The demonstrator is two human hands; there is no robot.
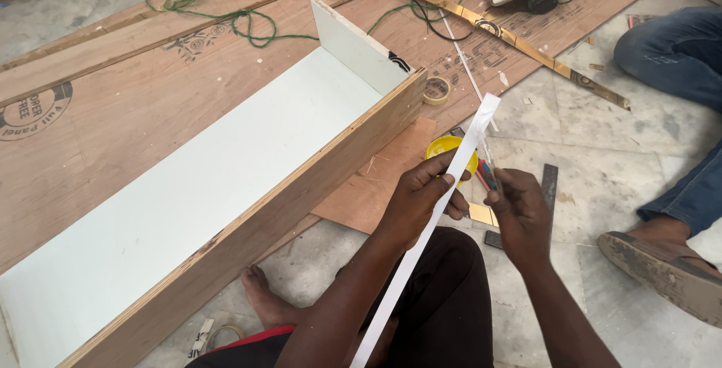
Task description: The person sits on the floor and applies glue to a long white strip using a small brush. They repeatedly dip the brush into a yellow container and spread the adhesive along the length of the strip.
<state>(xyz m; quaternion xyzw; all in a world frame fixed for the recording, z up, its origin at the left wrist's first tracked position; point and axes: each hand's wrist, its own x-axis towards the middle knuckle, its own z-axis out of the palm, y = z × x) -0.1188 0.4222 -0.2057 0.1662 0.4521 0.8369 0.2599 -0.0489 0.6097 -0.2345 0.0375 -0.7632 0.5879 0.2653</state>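
My left hand point(423, 195) grips a long white edge-banding strip point(466, 148) that runs from my lap up towards the upper right. My right hand point(519, 214) sits just to the right of the strip and holds a small red-handled tool point(486, 174) against it. Behind my hands lies a yellow round lid or tin point(444, 147). A long plywood box point(248, 187) with a white inner lining lies on its side to the left of my hands.
A roll of tape point(435, 90) rests by the box's end. Large plywood sheets point(113, 112) carry green cable point(226, 14) and a metal rule point(511, 37). A dark steel square point(549, 184) lies on the tiled floor. Another person's jeans leg and sandalled foot point(662, 263) are at right.
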